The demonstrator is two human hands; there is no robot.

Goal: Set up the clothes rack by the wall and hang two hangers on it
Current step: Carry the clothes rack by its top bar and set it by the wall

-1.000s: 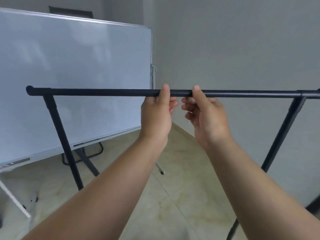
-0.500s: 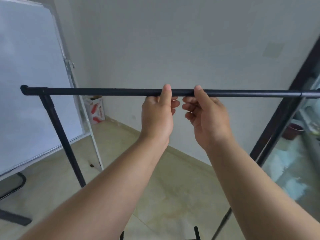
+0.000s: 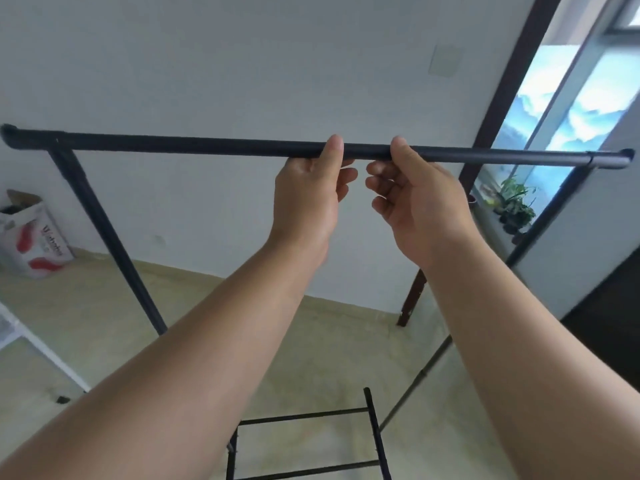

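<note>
Near the wall, both hands (image 3: 363, 199) grip the rack's top bar (image 3: 207, 147), its feet cut off below.

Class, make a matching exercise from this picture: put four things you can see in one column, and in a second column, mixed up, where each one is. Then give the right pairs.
Things:
1. top bar of the clothes rack
2. cardboard box
3. potted plant
4. wall plate

Places:
A. on the floor against the wall, far left
B. high on the wall, upper right
C. gripped near its middle by the left hand and right hand
D. by the window on the right

Pairs: 1-C, 2-A, 3-D, 4-B
</note>
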